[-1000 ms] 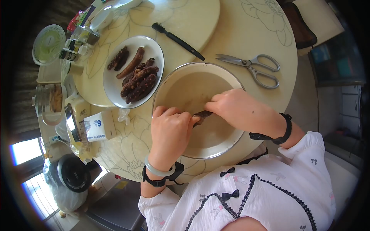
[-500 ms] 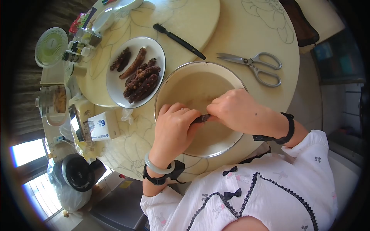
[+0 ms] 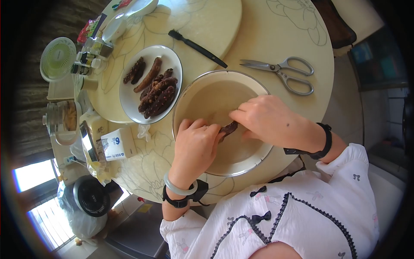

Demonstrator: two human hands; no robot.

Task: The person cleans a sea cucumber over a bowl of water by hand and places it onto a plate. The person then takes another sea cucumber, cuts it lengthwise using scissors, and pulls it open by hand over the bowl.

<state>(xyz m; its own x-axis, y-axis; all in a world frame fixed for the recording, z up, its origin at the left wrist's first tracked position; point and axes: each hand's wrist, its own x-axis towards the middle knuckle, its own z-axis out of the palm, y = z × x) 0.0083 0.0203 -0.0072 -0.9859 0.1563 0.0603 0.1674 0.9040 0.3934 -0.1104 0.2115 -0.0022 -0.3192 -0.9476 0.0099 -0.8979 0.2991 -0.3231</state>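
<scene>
Dark brown, knobbly sea cucumber [image 3: 228,128] sits between both hands over the steel bowl [image 3: 184,100], approx centre of view. Left hand [image 3: 196,149] at 7 o'clock of the bowl: fingers curled, thumb & forefinger pinching the near end of the sea cucumber. Right hand [image 3: 266,121] comes in from 3 o'clock, fingers bent & pressed together, tips gripping the other end. Only a short bit of it shows between the hands; rest hidden by fingers. Bowl holds cloudy water; can't tell if the sea cucumber touches it.

White plate [image 3: 128,98] at 10 o'clock of the bowl, just beside its rim, w/ a pile of more sea cucumbers [image 3: 156,92]. Kitchen scissors [image 3: 281,74] at 1 o'clock, blades shut, lying flat on the round cream table [image 3: 280,30]. Black brush [image 3: 197,48] at 12 o'clock, diagonal, near the plate. Small white box w/ blue print [image 3: 117,143] at 9 o'clock, near table edge. Green-white mini fan [image 3: 57,59] far out at 10 o'clock, bottles next to it. Jade-like bangle [image 3: 177,188] & black strap on left wrist; black strap on right wrist too.
</scene>
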